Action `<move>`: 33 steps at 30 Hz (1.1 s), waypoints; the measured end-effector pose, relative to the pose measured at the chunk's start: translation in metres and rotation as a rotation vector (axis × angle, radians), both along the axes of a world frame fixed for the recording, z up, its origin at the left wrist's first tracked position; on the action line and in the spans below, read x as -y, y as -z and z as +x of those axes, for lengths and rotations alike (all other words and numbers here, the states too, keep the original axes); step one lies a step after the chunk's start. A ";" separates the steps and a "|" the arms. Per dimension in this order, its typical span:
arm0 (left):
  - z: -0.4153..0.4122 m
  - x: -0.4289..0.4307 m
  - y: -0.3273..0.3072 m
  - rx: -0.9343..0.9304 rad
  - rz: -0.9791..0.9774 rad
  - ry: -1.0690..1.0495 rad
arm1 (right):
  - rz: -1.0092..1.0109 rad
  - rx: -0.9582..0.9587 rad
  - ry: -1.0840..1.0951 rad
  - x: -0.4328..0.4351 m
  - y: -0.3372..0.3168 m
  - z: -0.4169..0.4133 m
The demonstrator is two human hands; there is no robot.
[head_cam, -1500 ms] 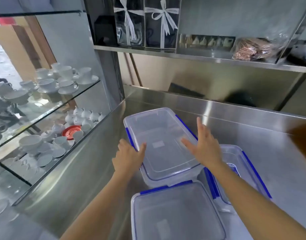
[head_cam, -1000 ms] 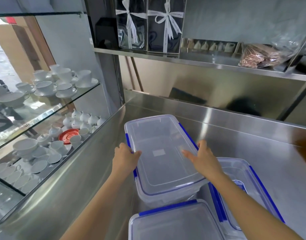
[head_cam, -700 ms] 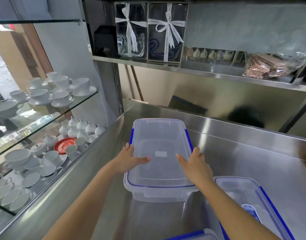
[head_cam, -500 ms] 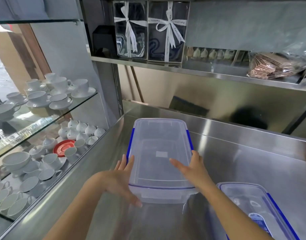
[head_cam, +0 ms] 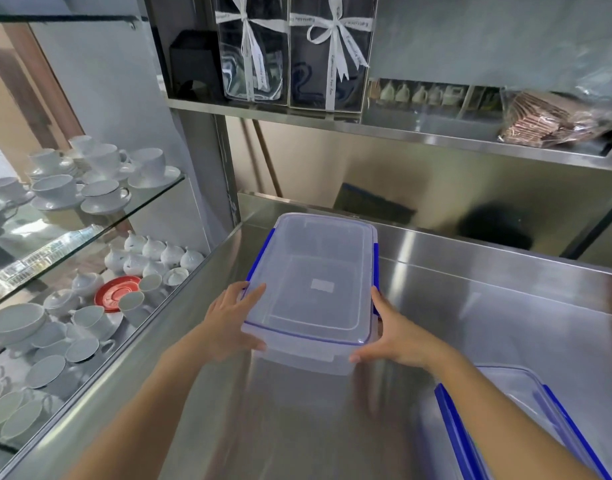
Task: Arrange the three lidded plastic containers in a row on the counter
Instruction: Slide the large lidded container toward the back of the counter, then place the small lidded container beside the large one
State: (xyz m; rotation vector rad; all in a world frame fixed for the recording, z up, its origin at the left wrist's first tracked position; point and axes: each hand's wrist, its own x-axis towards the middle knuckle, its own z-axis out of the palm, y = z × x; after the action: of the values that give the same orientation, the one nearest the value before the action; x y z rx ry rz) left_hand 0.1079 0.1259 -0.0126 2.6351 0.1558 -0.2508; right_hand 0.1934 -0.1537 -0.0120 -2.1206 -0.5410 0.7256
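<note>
A clear lidded plastic container [head_cam: 315, 282] with blue side clips sits lengthwise on the steel counter [head_cam: 470, 317], close to the back-left corner. My left hand [head_cam: 233, 318] grips its near-left corner, thumb on the lid. My right hand [head_cam: 394, 336] clasps its near-right corner. A second clear container with blue clips [head_cam: 515, 427] lies at the lower right, partly covered by my right forearm and cut off by the frame edge. The third container is out of view.
A glass display case [head_cam: 90, 216] with several white cups, saucers and a red saucer [head_cam: 115, 294] borders the counter's left side. A steel shelf [head_cam: 418, 131] above the back holds ribboned gift boxes and a bagged brown packet. A raised steel lip runs along the back.
Both hands turned the container straight and pushed it away toward the back-left corner. My hands slid from its sides to its near corners. The nearest third container dropped out of view.
</note>
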 end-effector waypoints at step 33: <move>0.001 0.199 -0.026 0.012 0.008 0.192 | -0.242 0.387 0.451 0.125 -0.010 -0.048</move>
State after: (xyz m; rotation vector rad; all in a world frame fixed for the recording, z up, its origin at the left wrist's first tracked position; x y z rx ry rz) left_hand 0.1087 -0.0731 0.0130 2.6610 -0.1008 -0.2988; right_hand 0.1454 -0.2783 -0.0022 -2.5067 -0.1587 0.1290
